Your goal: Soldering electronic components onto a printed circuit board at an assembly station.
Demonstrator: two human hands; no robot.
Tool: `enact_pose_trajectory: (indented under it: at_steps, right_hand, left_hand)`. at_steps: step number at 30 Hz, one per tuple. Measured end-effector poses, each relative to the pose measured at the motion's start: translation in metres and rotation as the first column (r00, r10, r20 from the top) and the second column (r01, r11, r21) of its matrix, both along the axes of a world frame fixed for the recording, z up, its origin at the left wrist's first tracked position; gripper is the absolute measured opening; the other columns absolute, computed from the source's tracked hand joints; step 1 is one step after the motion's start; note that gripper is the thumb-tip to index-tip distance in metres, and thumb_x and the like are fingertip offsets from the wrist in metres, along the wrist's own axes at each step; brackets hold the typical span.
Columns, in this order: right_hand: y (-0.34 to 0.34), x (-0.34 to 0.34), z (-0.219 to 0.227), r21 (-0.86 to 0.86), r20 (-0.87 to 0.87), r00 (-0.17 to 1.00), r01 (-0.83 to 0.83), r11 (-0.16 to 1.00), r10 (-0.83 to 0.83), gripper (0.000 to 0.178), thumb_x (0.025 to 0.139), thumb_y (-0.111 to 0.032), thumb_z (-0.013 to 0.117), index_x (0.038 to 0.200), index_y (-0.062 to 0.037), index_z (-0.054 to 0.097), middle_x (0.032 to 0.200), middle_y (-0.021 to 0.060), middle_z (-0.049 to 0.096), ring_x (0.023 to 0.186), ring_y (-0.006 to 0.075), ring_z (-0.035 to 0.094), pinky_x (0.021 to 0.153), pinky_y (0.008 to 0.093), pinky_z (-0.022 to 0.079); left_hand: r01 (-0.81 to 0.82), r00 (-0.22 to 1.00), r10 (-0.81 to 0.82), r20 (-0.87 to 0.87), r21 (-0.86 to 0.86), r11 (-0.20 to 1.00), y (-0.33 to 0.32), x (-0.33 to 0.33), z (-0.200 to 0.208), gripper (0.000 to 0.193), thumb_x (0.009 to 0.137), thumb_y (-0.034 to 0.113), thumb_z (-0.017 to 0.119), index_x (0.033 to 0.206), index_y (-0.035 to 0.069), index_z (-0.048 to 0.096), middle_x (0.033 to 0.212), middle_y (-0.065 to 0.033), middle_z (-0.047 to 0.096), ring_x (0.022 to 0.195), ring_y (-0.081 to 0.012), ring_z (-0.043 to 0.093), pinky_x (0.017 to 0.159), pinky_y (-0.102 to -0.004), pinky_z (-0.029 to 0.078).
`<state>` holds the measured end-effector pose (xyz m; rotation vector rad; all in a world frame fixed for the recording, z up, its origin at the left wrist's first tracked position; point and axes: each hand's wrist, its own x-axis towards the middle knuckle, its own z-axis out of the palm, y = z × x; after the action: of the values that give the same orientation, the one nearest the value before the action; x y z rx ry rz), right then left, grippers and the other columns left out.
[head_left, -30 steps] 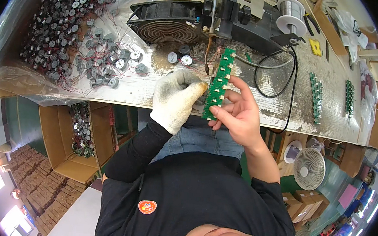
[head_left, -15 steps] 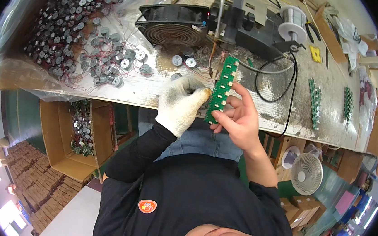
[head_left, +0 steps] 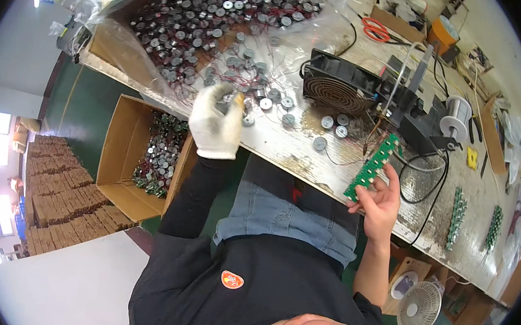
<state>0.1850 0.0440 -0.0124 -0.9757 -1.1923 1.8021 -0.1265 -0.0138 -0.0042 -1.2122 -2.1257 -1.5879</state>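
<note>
My right hand (head_left: 380,206) pinches the lower end of a long green circuit board strip (head_left: 371,168), which carries a row of small white connectors. The strip is tilted, its upper end close under the soldering stand (head_left: 409,105). Over on the left, my left hand (head_left: 215,124), in a white glove with a stained fingertip, reaches to the edge of a heap of small round motors (head_left: 187,43) with red wires. Its thumb and fingers are apart around grey motors. Several loose motors (head_left: 327,122) lie on the bench between my hands.
A black fan (head_left: 340,85) stands behind the loose motors. Beyond it are a solder wire spool (head_left: 457,119) and a black cable (head_left: 422,209). More board strips (head_left: 456,219) lie at the right. Below the bench's left edge stands a cardboard box (head_left: 125,149) of parts.
My left hand has left the circuit board strip and moved left to the motor heap. My right hand still holds the strip. The view has swung left.
</note>
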Motion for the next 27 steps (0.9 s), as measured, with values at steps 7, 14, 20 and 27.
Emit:
enact_pose_trajectory:
  at_steps: [7, 14, 20, 27]
  right_hand:
    - [0.001, -0.004, 0.001, 0.025, 0.037, 0.999, -0.011, 1.0, 0.011, 0.064, 0.083, 0.009, 0.059, 0.137, 0.0004, 0.027, 0.098, 0.0166, 0.06, 0.06, 0.0177, 0.064, 0.047, 0.0241, 0.053]
    - [-0.003, -0.003, -0.003, 0.041, 0.052, 0.999, 0.005, 0.999, -0.007, 0.067, 0.083, 0.008, 0.059, 0.139, -0.0016, 0.025, 0.098, 0.0169, 0.061, 0.058, 0.0183, 0.063, 0.046, 0.0239, 0.053]
    - [-0.004, -0.004, -0.001, 0.029, 0.041, 0.999, 0.008, 1.0, -0.01, 0.067, 0.083, 0.009, 0.059, 0.139, -0.0013, 0.025, 0.099, 0.0177, 0.06, 0.057, 0.0182, 0.063, 0.046, 0.0238, 0.053]
    - [0.0, -0.003, -0.002, 0.019, 0.031, 1.0, 0.0, 1.0, 0.0, 0.067, 0.082, 0.009, 0.059, 0.139, -0.0019, 0.025, 0.099, 0.0181, 0.061, 0.057, 0.0168, 0.063, 0.045, 0.0239, 0.052]
  left_hand:
    - [0.128, 0.979, -0.184, -0.09, -0.435, 0.891, 0.031, -0.025, 0.037, 0.031, 0.08, 0.025, 0.069, 0.101, 0.003, 0.066, 0.097, -0.0154, 0.068, 0.091, -0.0269, 0.067, 0.081, -0.0322, 0.051]
    - [0.176, 0.942, -0.324, -0.084, -0.7, 0.692, 0.085, -0.018, 0.021, 0.024, 0.078, 0.025, 0.062, 0.095, 0.01, 0.068, 0.086, -0.0172, 0.066, 0.086, -0.0348, 0.064, 0.077, -0.0434, 0.051]
    - [0.249, 0.952, -0.301, -0.05, -0.442, 0.862, 0.08, -0.025, 0.014, 0.019, 0.08, 0.021, 0.062, 0.093, 0.009, 0.07, 0.085, -0.0153, 0.067, 0.082, -0.0315, 0.065, 0.075, -0.0381, 0.051]
    - [0.507, 0.597, -0.396, 0.698, 0.054, 0.86, 0.053, -0.018, 0.046, 0.025, 0.089, 0.016, 0.064, 0.105, -0.004, 0.065, 0.081, -0.0049, 0.067, 0.062, -0.008, 0.06, 0.053, -0.02, 0.045]
